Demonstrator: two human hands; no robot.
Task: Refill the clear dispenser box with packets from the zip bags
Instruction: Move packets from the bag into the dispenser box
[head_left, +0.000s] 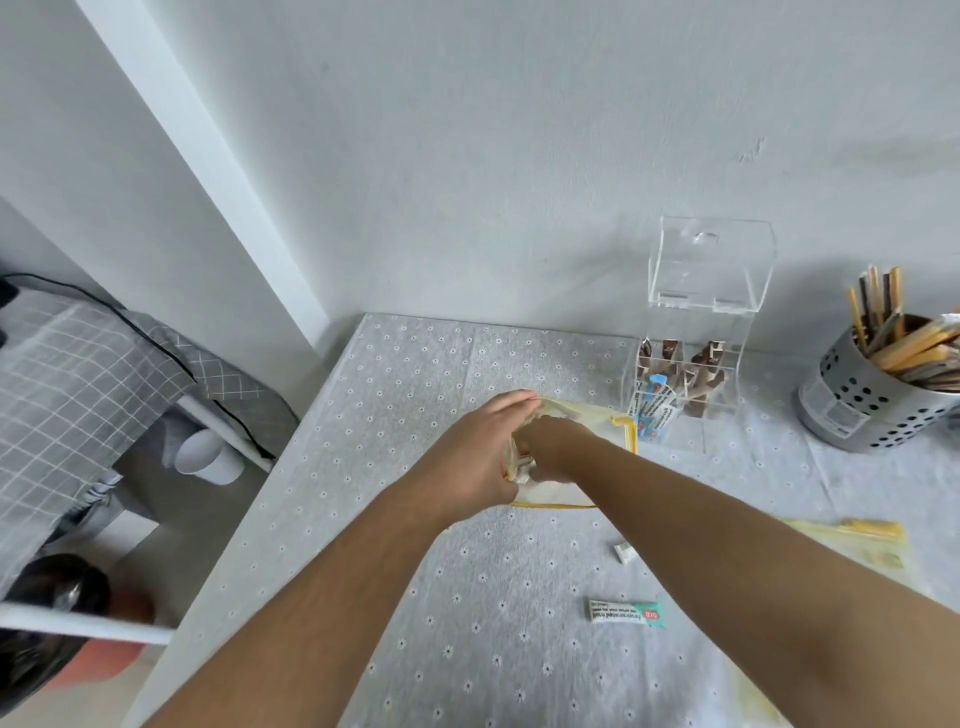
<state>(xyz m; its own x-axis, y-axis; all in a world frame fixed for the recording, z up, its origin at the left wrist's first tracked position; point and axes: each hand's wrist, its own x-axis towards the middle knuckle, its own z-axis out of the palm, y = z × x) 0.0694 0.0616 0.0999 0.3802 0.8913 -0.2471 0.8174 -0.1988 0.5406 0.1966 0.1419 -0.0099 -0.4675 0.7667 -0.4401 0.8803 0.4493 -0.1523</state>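
Left hand (483, 447): arm extended forward, fingers and thumb clamped on the mouth of a zip bag (615, 423).
Right hand (558, 444): wrist bent down, fingers curled into the bag mouth; whether anything is gripped cannot be told.
Zip bag: yellow-edged, translucent, held at mid-table (415, 395), just beside the clear dispenser box (727, 387).
Clear dispenser box: set against the wall, lid (711, 265) raised; brown and blue-white packets (655, 402) seen inside.
1 teal-and-white packet (626, 613) lies loose on the cloth nearer the person.
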